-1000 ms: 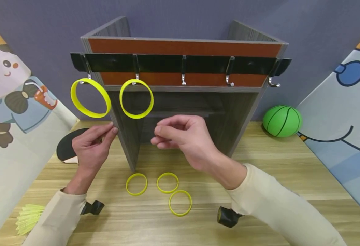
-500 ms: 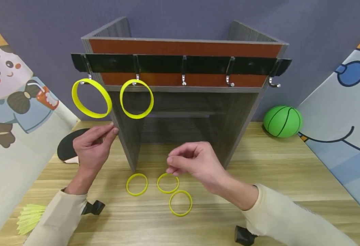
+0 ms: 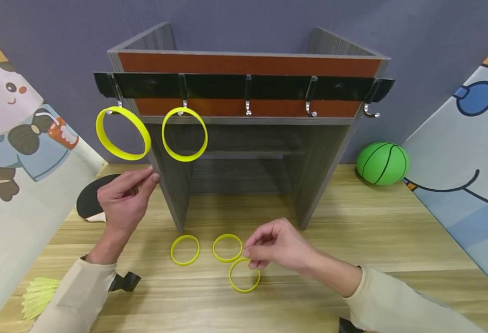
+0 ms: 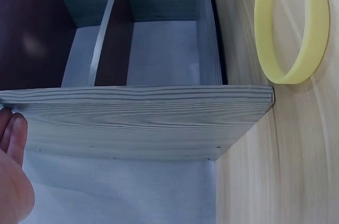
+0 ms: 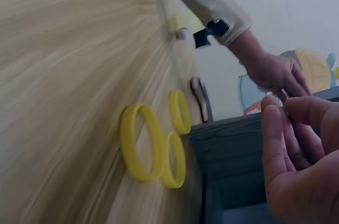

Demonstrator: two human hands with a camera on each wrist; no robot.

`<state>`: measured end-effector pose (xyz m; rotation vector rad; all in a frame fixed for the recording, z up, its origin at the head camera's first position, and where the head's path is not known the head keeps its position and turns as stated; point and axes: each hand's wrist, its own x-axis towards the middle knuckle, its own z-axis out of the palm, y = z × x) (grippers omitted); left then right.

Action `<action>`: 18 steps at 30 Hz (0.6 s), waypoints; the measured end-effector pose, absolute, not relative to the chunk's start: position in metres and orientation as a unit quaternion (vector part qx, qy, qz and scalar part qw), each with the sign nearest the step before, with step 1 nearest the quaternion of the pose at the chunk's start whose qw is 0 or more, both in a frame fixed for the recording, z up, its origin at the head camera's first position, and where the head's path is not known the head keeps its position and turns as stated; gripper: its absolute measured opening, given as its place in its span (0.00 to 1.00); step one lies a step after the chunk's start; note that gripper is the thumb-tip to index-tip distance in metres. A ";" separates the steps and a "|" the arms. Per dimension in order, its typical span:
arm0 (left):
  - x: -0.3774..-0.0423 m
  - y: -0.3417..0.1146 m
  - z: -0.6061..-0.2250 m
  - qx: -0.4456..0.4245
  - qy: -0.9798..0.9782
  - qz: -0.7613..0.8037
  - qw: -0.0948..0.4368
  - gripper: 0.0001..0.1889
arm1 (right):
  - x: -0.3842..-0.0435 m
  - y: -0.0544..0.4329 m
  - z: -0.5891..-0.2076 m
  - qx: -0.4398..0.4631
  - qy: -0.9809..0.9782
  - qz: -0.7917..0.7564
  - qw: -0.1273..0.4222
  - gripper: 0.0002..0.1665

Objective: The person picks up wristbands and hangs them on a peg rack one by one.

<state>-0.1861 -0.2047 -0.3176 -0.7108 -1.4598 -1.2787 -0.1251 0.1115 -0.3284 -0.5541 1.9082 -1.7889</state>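
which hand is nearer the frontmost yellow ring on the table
Right: the right hand hovers by the far right edge of the ring; the left hand is farther left, up by the cabinet's left panel.

On yr R you've got a green ball (image 3: 383,163) w/ blk lines, on the wooden tbl (image 3: 393,231) nr the purplish-grey back wall (image 3: 244,23). On yr L, a blk paddle (image 3: 90,198) & a yellow-green shuttlecock (image 3: 40,296), both partly hidden. Yr L wall (image 3: 2,249) has a cartoon animal (image 3: 2,111) w/ a bow (image 3: 24,138) & red drink (image 3: 62,132); R wall (image 3: 443,148), a blue shape (image 3: 476,98).

Metal hooks (image 3: 248,106) look glossy, yellow rings (image 4: 316,28) smooth.
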 end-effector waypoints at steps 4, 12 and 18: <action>-0.184 -0.203 -0.316 -0.292 -0.608 -0.530 0.514 0.12 | -0.126 0.124 -0.340 -0.202 0.707 -0.634 0.241 0.07; -0.185 -0.205 -0.317 -0.297 -0.603 -0.534 0.513 0.12 | -0.127 0.141 -0.368 -0.228 0.711 -0.607 0.272 0.07; -0.186 -0.206 -0.320 -0.290 -0.613 -0.531 0.508 0.11 | -0.125 0.145 -0.380 -0.208 0.728 -0.597 0.265 0.07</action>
